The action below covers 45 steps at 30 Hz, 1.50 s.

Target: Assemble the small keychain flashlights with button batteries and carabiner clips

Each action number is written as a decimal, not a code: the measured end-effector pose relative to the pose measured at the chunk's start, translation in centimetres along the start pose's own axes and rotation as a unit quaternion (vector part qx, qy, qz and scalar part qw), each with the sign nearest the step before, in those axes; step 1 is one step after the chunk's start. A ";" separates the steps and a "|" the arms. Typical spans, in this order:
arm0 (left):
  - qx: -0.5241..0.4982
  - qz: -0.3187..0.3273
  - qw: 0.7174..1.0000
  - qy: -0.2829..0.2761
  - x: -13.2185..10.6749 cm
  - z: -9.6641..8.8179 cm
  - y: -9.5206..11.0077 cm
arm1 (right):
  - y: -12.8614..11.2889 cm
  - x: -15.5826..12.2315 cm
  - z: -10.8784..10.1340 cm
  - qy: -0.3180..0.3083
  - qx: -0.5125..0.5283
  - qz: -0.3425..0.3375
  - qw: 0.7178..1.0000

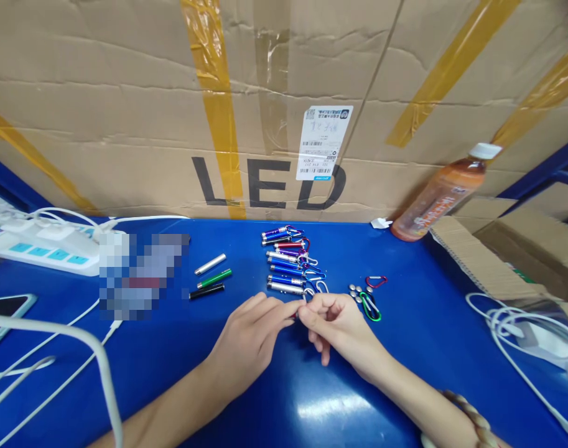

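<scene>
Fingertips to fingertips, my left hand [249,339] and my right hand [342,326] meet in the middle, both closed in a pinch. A small thing between them is mostly covered; only a bit of dark red shows, so its kind cannot be told. Just beyond lies a column of small metal pen lights [286,279], blue, silver, red and purple, with carabiner clips. Left of these rest a silver tube [210,264], a green tube [214,278] and a black tube [207,291]. Right of my right hand are several button cells [354,289], a red carabiner [376,281] and a green carabiner [374,314].
A big taped cardboard box [148,124] walls off the back of the blue table [284,410]. A drink bottle [440,196] leans at the right beside an open carton [474,261]. White cables [512,348], a power strip [45,249] and a phone [6,311] lie at the sides.
</scene>
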State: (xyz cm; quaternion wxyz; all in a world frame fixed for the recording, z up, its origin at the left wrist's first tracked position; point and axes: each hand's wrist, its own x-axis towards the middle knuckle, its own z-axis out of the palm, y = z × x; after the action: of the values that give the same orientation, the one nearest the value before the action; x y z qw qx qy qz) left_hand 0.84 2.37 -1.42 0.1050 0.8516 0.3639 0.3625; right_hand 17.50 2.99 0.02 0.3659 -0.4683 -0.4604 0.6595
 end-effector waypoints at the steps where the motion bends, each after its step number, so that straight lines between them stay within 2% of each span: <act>1: -0.007 -0.011 1.000 -0.008 0.0 -0.1 0.1 | 0.0 0.0 -0.1 0.001 -0.015 -0.003 1.000; 3: -0.022 -0.039 0.999 -0.025 0.2 -0.2 0.3 | -0.1 0.0 -0.2 0.007 -0.062 -0.031 0.998; 5: -0.040 -0.068 0.996 -0.031 0.3 -0.3 0.6 | -0.1 0.0 -0.6 0.026 -0.146 -0.109 0.983; 8: -0.070 -0.105 0.992 -0.015 0.4 -0.2 0.8 | -0.1 0.0 -1.3 0.064 -0.286 -0.278 0.915; 10: -0.086 -0.117 0.989 0.001 0.3 0.0 0.9 | 0.0 0.0 -1.8 0.055 -0.335 -0.355 0.871; 12: -0.092 -0.120 0.988 0.009 0.1 0.3 0.8 | -0.1 0.1 -2.0 0.029 -0.344 -0.394 0.852; 14: -0.097 -0.121 0.988 0.003 0.0 0.5 0.7 | -0.4 0.1 -2.0 0.012 -0.339 -0.403 0.850; 19: -0.147 -0.117 0.980 -0.065 0.1 0.1 0.9 | -1.4 -0.1 -1.7 -0.032 -0.323 -0.359 0.875; 24: -0.134 -0.141 0.975 -0.110 0.1 -0.6 1.1 | -1.2 0.0 -1.7 -0.035 -0.310 -0.343 0.886; 28: -0.121 -0.148 0.977 -0.096 -0.1 -0.5 1.1 | -0.7 0.2 -1.6 -0.031 -0.308 -0.364 0.878; 31: -0.101 -0.107 0.987 -0.059 -0.3 -0.2 1.0 | -0.5 0.1 -1.2 -0.005 -0.291 -0.368 0.883; 33: -0.068 -0.057 0.996 -0.024 -0.4 -0.1 1.0 | -0.4 -0.1 -0.9 0.009 -0.261 -0.327 0.908; 36: 0.005 0.026 0.999 0.024 -0.2 -0.2 0.9 | -0.3 -0.5 -0.3 -0.008 -0.182 -0.199 0.963; 39: 0.066 0.076 0.994 0.046 0.0 -0.6 0.7 | 0.0 -0.8 0.1 -0.017 -0.106 -0.098 0.989; 42: 0.075 0.077 0.993 0.039 0.1 -0.6 0.5 | 0.2 -0.7 0.3 0.000 -0.071 -0.056 0.996; 45: 0.008 0.009 1.000 0.026 0.0 -0.2 0.3 | 0.2 -0.4 0.3 0.016 -0.077 -0.051 0.996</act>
State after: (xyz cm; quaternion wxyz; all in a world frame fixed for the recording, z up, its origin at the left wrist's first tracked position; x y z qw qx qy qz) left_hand 0.87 2.15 -1.21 0.0850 0.8457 0.3621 0.3828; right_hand 17.34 2.47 -0.02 0.3693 -0.4811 -0.5276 0.5949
